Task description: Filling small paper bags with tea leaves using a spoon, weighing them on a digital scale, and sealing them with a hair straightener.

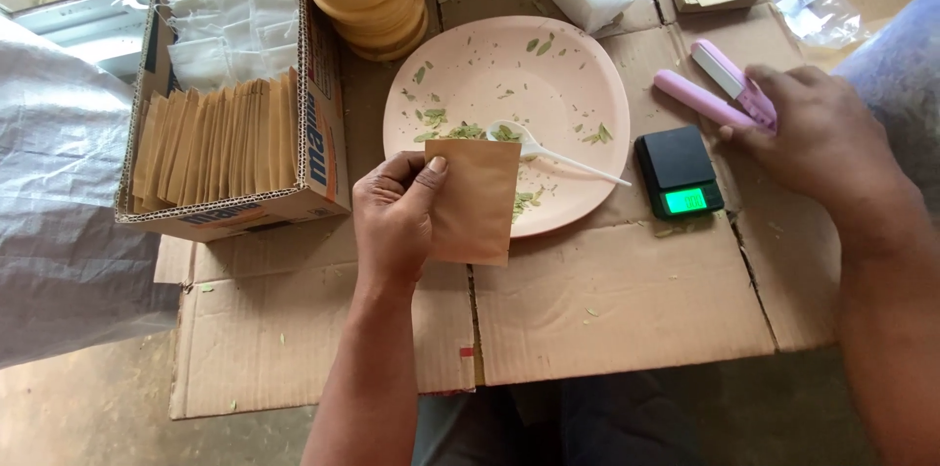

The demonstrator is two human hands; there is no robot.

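At centre frame, left hand (397,216) is pinching a small brown paper pouch (475,202) by its left edge, thumb on top, fingers behind; pouch is hanging flat-face-up over the 6 o'clock rim of the pink plate (587,84), long axis running roughly 12 to 6 o'clock, top edge pointing toward 12. Which end is the open mouth, cannot tell. Holding it over the plate is likely keeping it close to the loose green leaf bits (460,128) and the white plastic spoon (548,148), whose bowl is sitting in the leaves just at the pouch's top edge, handle pointing to about 4 o'clock

Right hand (822,138) is closing around a pink handheld sealer (720,89) at 2 o'clock from the plate, gripping its hinge end; sealer's two arms are lying splayed, pointing to about 10 o'clock. Small black scale (678,170) with a lit green display is sitting between plate and right hand, near both

Cardboard box (318,133) at 9 o'clock is holding upright rows of matching brown pouches, within left-hand reach. Everything is resting on flattened cardboard (607,300)
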